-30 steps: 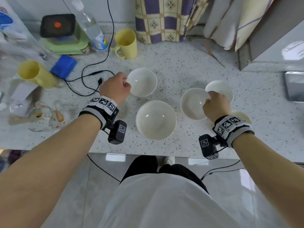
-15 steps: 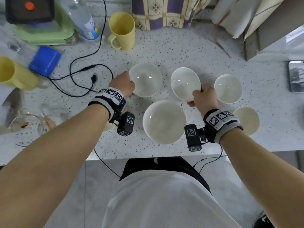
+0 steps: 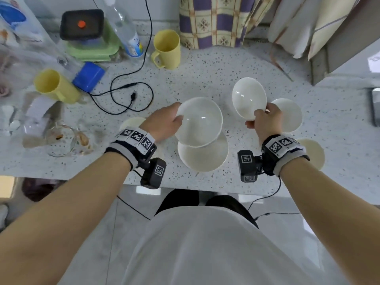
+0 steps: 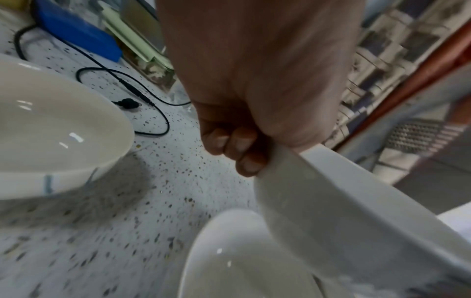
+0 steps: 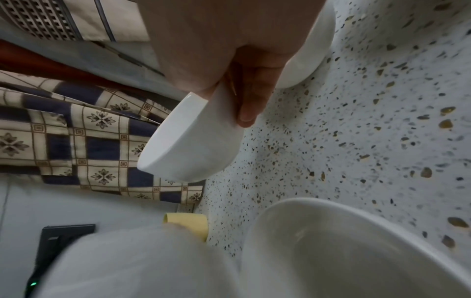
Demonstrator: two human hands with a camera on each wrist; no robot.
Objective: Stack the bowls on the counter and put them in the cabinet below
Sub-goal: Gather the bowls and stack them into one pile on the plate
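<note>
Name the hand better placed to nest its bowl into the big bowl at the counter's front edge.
Left hand: its bowl hangs over the big bowl. The right hand holds its bowl off to the side.

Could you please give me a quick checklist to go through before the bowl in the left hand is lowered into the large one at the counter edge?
1. Left hand grips its bowl by the rim: ok.
2. That bowl is over the large bowl on the counter: ok, though offset toward the back.
3. Held bowl level: not ok, it tilts.
4. Large bowl empty inside: ok in the left wrist view.
5. Right hand and its small bowl clear of the drop path: ok, off to the right.
6. Whether the held bowl nests inside the large one: cannot tell; they look close in width.
</note>
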